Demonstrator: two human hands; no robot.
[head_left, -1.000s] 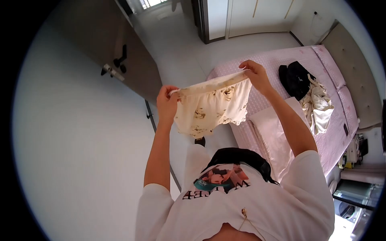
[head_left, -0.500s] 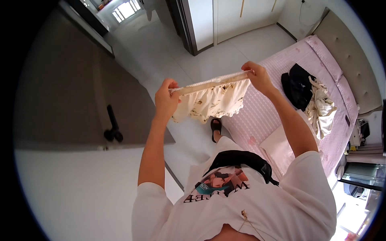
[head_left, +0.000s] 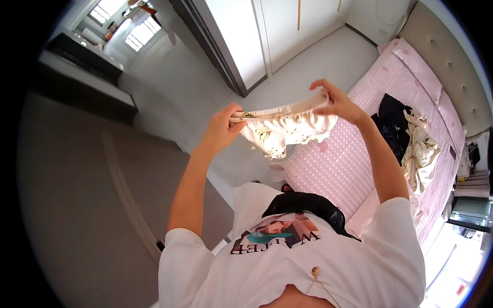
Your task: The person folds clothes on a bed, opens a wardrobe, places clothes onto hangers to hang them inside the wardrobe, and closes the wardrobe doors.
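Cream floral shorts (head_left: 287, 129) with a gathered elastic waistband hang in the air between my two hands, in front of my body. My left hand (head_left: 223, 127) is closed on the left end of the waistband, thumb toward me. At the other end, my right hand (head_left: 336, 102) holds the waistband between its thumb and fingers, which are somewhat spread around the edge. The waistband is stretched nearly level, and its opening shows. Below it the fabric falls in folds down to a ruffled hem.
To the right is a bed (head_left: 318, 169) with a pink quilted cover. Dark clothing (head_left: 393, 123) and a crumpled cream garment (head_left: 422, 154) lie on it, with a phone-like dark object (head_left: 452, 152) beyond. A grey door (head_left: 102, 205) stands at my left; white cabinets (head_left: 287, 31) are ahead.
The shorts and both hands have shifted slightly right in view. The waistband has opened wider near my right hand, whose fingers have spread. The view has turned, showing more of the doorway.
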